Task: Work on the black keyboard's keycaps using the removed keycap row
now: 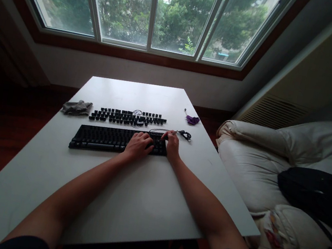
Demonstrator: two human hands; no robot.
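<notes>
A black keyboard [103, 137] lies across the white table in front of me. My left hand [138, 145] rests on its right half, fingers spread over the surface. Above the right end of the keyboard, my right hand [172, 142] is closed in a pinch on a thin tool [175, 133], whose kind is too small to make out. Behind the keyboard, loose black keycaps [116, 116] lie in several rows. The keyboard's bundled black cable [185, 135] sits just beyond my right hand.
A crumpled grey cloth [77, 107] lies at the table's left edge. Near the right edge is a purple cloth-like thing [192, 120] with a small thin stick beside it. A pale sofa [243, 154] bearing a dark bag [317, 188] stands right of the table [114, 205].
</notes>
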